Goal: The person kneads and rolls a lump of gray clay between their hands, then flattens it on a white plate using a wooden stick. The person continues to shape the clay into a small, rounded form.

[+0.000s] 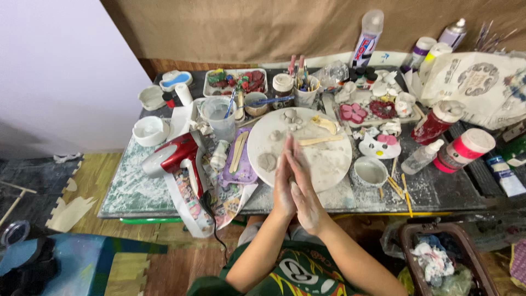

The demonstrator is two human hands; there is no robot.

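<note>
Left hand (283,183) and right hand (304,193) press flat together, palm to palm, likely rolling a clay lump hidden between them. On the round white board (329,159) several small grey clay pieces (291,116) lie shaped; more forming remains.

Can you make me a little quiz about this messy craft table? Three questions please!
1. True or false: the left hand and right hand are pressed flat together, palm to palm.
2. What lies left of the round white board? A) a red hair dryer B) a green kettle C) a yellow lamp
3. Fill in: the small lumps on the board are made of grey ____.

Key
1. True. The hands meet over the board's near edge.
2. A. The red hair dryer lies on the table.
3. Clay. One flat grey lump sits beside the left hand.
</note>
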